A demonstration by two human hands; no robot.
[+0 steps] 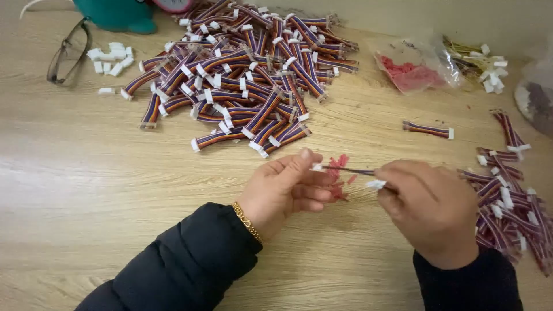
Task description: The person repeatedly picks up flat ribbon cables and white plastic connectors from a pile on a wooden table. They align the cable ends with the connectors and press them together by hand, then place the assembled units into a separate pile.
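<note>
My left hand (291, 187) pinches one end of a short multicoloured ribbon cable (348, 170) near its white connector. My right hand (429, 204) grips the other end, where a white plug (375, 184) shows at the fingertips. The cable stretches level between both hands above the wooden table (86, 184). Small red pieces (339, 162) lie under and behind the cable. A gold bracelet sits on my left wrist, and both arms wear dark sleeves.
A large heap of ribbon cables (247, 75) lies at the back centre. A smaller heap (510, 196) is at the right, one single cable (427, 129) apart. Loose white connectors (110, 59), glasses (70, 50), a teal object (115, 14) and bags of red parts (410, 72) and white parts (489, 66) are along the back.
</note>
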